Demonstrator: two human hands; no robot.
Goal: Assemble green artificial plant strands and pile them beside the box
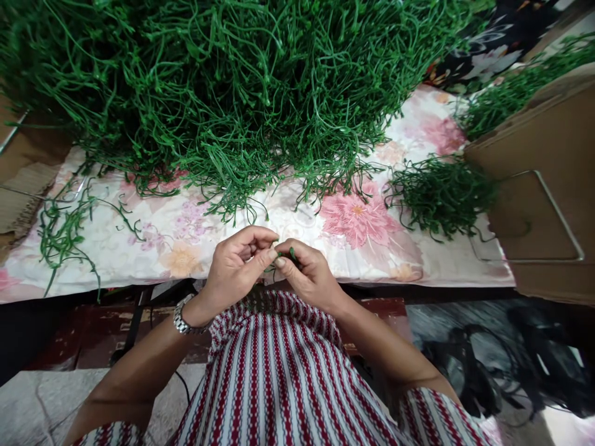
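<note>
Seen from the head camera, looking down: left hand (pixel 235 266) and right hand (pixel 309 275) brought together just above the lap, fingertips meeting near the table's front edge; between them a small green stem piece (pixel 292 253), pinched by the right thumb and forefinger, with the left thumb and forefinger closed against its other end; both grips nearly fully closed, only a sliver of green showing between the fingers; how long the piece is, hidden by the fingers, impossible to tell. On the left wrist, a metal wristwatch (pixel 182 319). Below the hands, a red-and-white striped garment (pixel 269 378) covering the lap. Beyond the hands, a floral tablecloth (pixel 186 238) spread over the table; heaped across its far side, a large pile of green stems (pixel 223 87), loose ends trailing toward the hands but well apart from them; to the right, a smaller green bundle (pixel 441 195) lying beside a cardboard box (pixel 548 186); to the left, a few stray green strands (pixel 65 226) near another piece of cardboard (pixel 21 186) at the table's edge.
</note>
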